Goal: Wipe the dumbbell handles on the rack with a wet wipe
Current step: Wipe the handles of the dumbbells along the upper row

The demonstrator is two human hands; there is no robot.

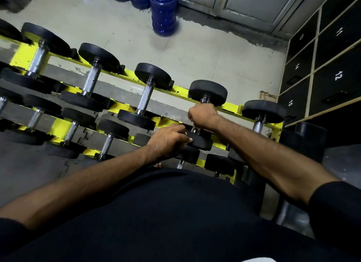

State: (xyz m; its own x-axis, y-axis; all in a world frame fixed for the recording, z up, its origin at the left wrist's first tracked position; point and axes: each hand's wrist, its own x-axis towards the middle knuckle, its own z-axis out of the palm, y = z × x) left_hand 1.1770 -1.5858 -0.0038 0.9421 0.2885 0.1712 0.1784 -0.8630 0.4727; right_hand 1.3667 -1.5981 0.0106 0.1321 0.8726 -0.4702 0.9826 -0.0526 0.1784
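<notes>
A yellow rack (230,107) holds several black dumbbells with chrome handles on its top tier. My right hand (203,115) is curled round the handle of the fourth dumbbell (208,91) from the left; the handle is mostly hidden under the fist. No wet wipe shows; if one is in the fist, I cannot see it. My left hand (168,140) rests on the near black head (201,142) of that same dumbbell, fingers laid over it. A bare chrome handle (145,97) lies on the dumbbell just to the left.
A lower tier carries smaller dumbbells (107,142). Blue water jugs (163,11) stand on the pale floor beyond the rack. Black numbered lockers (336,66) fill the right side. My dark-clothed body fills the bottom of the view.
</notes>
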